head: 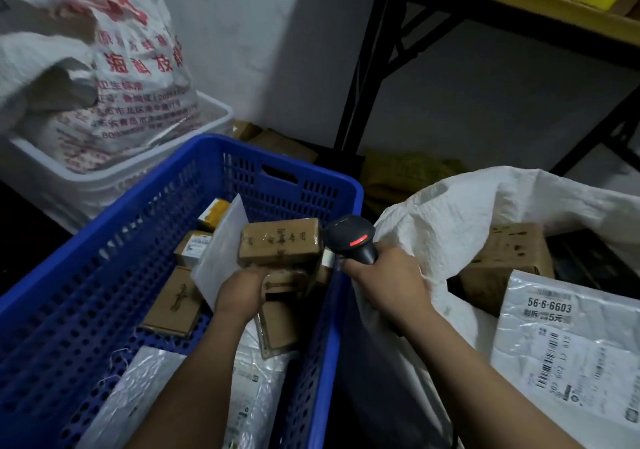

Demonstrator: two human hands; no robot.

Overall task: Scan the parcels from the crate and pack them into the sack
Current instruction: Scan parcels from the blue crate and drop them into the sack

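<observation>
- A white mailer (138,386) lies nearest, at the near end of the blue crate (104,258), with both forearms reaching out over it.
- The left hand (239,292) is inside the crate, knuckles up and wrist bent down. It grips the near end of a brown box (278,246), though its fingers are mostly hidden under the cardboard.
- The box is lifted clear of the other parcels, which lie loose on the crate floor beside and below it.
- The right hand (388,282) is wrapped round the handle of the scanner (351,242), above the crate's right wall. The scanner head sits just beside the box's right end and its red window is lit.
- The step in hand looks like the scan. The box face in view shows only handwriting and no barcode, so the label is probably on a hidden side.
- To do it well, roll the box in the left hand until the label faces the red window, hold both steady, and keep the fingers off the code.
- The sack (450,213) stands open just right of the crate, under the right forearm. It holds a brown carton (509,258) and a labelled mailer (571,344), so the carry across is short.
- Lift the box over the crate wall and the sack's folded rim so it does not catch on either.
</observation>
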